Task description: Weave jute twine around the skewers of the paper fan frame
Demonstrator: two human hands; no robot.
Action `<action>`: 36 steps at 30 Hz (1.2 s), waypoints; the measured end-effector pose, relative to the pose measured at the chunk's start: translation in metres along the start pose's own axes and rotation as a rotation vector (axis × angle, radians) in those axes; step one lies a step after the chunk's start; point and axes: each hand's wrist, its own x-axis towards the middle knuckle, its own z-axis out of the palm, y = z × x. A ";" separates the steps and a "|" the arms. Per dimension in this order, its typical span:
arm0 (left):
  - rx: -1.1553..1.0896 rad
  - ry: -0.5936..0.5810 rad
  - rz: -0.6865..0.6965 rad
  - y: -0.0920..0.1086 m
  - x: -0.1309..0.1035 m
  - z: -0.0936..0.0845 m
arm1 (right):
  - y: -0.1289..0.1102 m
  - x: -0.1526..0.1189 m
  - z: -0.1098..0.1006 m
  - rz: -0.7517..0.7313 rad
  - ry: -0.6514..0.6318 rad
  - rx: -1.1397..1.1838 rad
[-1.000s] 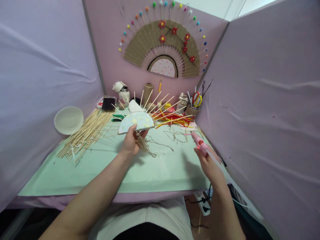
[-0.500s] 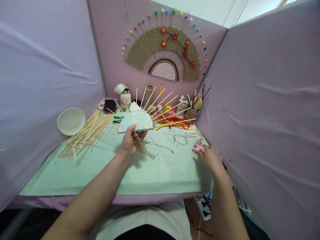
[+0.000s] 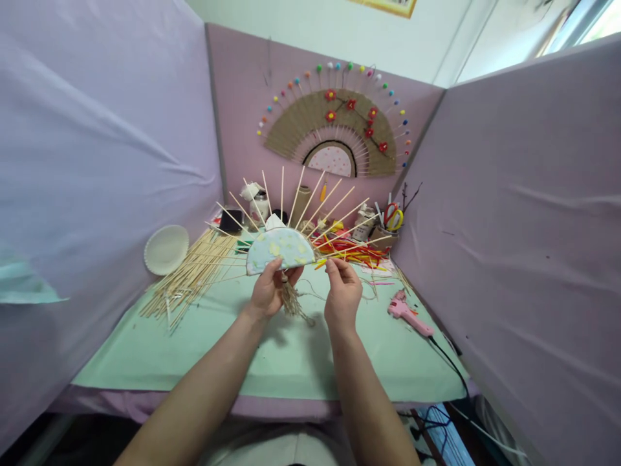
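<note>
A light blue, yellow-patterned half-disc (image 3: 279, 249) with thin sticks fanning out from its curved edge is held over the table. My left hand (image 3: 272, 288) grips its lower edge, thumb on the front. A twine tassel (image 3: 291, 301) hangs below it, beside my left fingers. Close to the right corner of the half-disc is my right hand (image 3: 342, 288), thumb and forefinger pinched together by the lowest right stick; what lies between the fingertips is too small to tell. The pink glue gun (image 3: 410, 317) lies on the table to the right.
Loose sticks (image 3: 194, 278) and a white plate (image 3: 166, 250) are at the left. Behind stand a jar (image 3: 259, 206), a cardboard tube (image 3: 299, 204), red and yellow strips (image 3: 356, 249) and a pot with scissors (image 3: 383, 237). A large decorated fan (image 3: 291, 123) hangs on the back panel.
My right hand has let go of the pink glue gun and moved left to the half-disc. The view has shifted up. My left hand keeps its hold.
</note>
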 end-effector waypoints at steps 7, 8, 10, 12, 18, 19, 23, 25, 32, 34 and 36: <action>0.013 -0.014 0.007 -0.004 -0.001 -0.001 | 0.016 0.005 0.002 0.093 0.035 0.077; 0.018 -0.013 0.005 -0.005 0.000 -0.001 | 0.018 0.006 0.001 0.104 0.033 0.081; 0.033 -0.013 -0.001 -0.006 0.000 -0.002 | 0.019 0.007 -0.002 0.117 0.027 0.072; 0.048 -0.011 -0.002 -0.008 0.000 -0.002 | 0.019 0.008 -0.004 0.124 0.021 0.048; 0.060 -0.027 0.009 -0.011 0.001 -0.004 | 0.020 0.008 -0.008 0.133 0.005 0.021; 0.063 -0.027 0.010 -0.012 0.001 -0.004 | 0.020 0.008 -0.008 0.131 0.004 0.022; 0.081 -0.024 0.010 -0.013 0.000 -0.003 | 0.019 0.007 -0.008 0.129 -0.014 0.019; 0.087 -0.023 0.009 -0.013 -0.001 -0.002 | 0.018 0.006 -0.008 0.122 -0.020 0.010; 0.071 -0.024 0.028 -0.017 -0.003 -0.002 | 0.017 0.002 -0.007 0.088 -0.012 -0.011; 0.062 -0.021 0.030 -0.018 -0.002 -0.003 | 0.017 0.001 -0.006 0.091 -0.001 -0.017; 0.048 -0.004 0.028 -0.018 -0.001 -0.003 | 0.017 -0.001 -0.006 0.089 -0.002 -0.024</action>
